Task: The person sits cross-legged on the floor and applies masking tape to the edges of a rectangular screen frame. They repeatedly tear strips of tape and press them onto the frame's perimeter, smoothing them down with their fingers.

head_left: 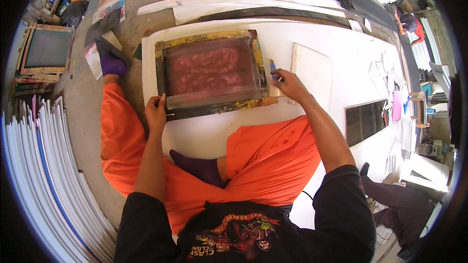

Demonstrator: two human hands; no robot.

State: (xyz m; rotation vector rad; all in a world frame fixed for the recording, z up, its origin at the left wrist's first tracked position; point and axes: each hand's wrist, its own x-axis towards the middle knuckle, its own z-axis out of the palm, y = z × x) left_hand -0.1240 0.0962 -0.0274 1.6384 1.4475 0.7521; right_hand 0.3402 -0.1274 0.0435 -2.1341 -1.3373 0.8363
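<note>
A screen-printing frame (212, 106) with worn, paint-spattered wooden bars lies flat in front of me. Its reddish mesh (207, 70) carries a paler pattern. My left hand (155, 112) grips the frame's near left corner, thumb and fingers closed on the wood. Just beyond the right bar, my right hand (287, 85) is closed round a small flat piece, blue and tan (273, 65); its exact kind is partly hidden by the fingers. Under the frame spreads a large white sheet (204, 134), on which I sit with my legs bent.
A pale flat board (309, 73) rests right of my right hand. Farther right lies a dark framed panel (365, 122). White sheets (46, 180) stand stacked at left, with another screen frame (47, 48) behind them. Long strips (253, 2) lie across the back. Another person (399, 204) is at the right.
</note>
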